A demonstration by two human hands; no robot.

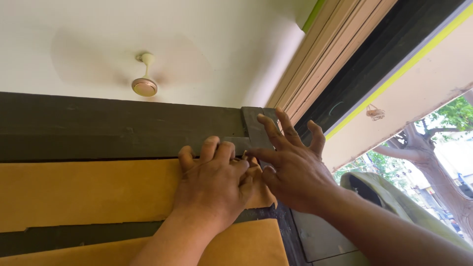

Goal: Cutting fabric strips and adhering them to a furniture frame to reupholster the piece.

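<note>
Head view looks up at a ceiling, fan [144,84] at upper left. Dark wooden frame [98,128] runs across, with tan paper [84,189] stuck below it and a second sheet [246,244] lower down.

Left hand [212,184] lies flat on the paper's top right corner, fingers curled at the frame's lower edge, pressing rather than gripping; nothing is held in it that I can see. Right hand [290,167] sits just beside it, touching, fingers spread open over the frame corner [253,125], thumb and forefinger meeting at a small bit of paper edge or tape; too small to tell which.

To do this well, judging by the pose: keep the left palm pinning the sheet so it can't slide, work the corner tight into the frame joint with the right fingertips, smooth outward, avoid wrinkles.

Window track [335,59] and tree [438,167] at right.
</note>
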